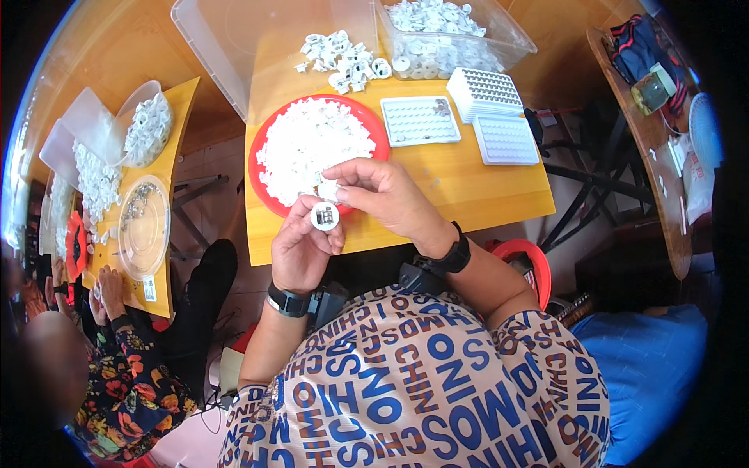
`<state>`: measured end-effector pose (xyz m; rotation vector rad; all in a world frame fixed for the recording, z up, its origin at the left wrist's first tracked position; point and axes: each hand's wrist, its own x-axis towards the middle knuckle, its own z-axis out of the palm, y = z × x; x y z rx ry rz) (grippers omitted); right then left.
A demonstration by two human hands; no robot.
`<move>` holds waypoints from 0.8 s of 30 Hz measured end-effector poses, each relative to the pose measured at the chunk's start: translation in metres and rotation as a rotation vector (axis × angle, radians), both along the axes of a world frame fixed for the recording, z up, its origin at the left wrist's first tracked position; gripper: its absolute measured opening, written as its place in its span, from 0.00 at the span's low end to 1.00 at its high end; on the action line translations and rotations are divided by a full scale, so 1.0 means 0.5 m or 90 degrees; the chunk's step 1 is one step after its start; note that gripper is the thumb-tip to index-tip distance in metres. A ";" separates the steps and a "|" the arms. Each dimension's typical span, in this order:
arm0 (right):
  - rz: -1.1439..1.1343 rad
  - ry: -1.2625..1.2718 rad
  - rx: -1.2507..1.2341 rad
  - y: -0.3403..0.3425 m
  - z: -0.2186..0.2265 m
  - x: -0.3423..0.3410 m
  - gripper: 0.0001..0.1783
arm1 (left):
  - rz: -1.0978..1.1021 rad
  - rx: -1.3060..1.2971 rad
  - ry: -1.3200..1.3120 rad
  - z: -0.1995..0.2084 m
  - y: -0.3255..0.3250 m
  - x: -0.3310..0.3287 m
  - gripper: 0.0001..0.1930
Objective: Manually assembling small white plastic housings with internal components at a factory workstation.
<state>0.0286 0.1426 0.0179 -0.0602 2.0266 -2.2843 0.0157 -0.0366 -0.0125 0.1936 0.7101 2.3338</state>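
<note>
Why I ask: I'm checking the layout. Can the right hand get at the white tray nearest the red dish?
Probably yes: open tabletop appears between the right hand and white tray, though that hand looks busy.

Round part (325,216) is white, its centre marked black and grey. Plastic pieces (316,144) are white; the round tray (380,129) is red. Tabletop (468,195): yellow, wood-grained. Wristbands (455,253): black. Shirt (421,366): pale pink — blue and brown lettering allover. Co-worker's top (136,390): black — red-orange floral.
</note>
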 end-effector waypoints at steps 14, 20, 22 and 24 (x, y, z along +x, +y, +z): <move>-0.023 0.014 0.028 -0.018 -0.003 0.000 0.11 | 0.003 0.003 -0.021 -0.014 0.001 -0.005 0.10; 0.026 -0.008 0.017 -0.008 0.002 0.005 0.12 | 0.000 0.024 -0.031 -0.020 -0.005 -0.010 0.10; 0.036 -0.016 0.005 -0.007 0.001 0.004 0.12 | 0.000 0.021 -0.028 -0.019 -0.005 -0.010 0.10; 0.030 -0.003 -0.027 -0.009 -0.002 0.003 0.12 | 0.000 0.018 -0.025 -0.014 -0.005 -0.010 0.10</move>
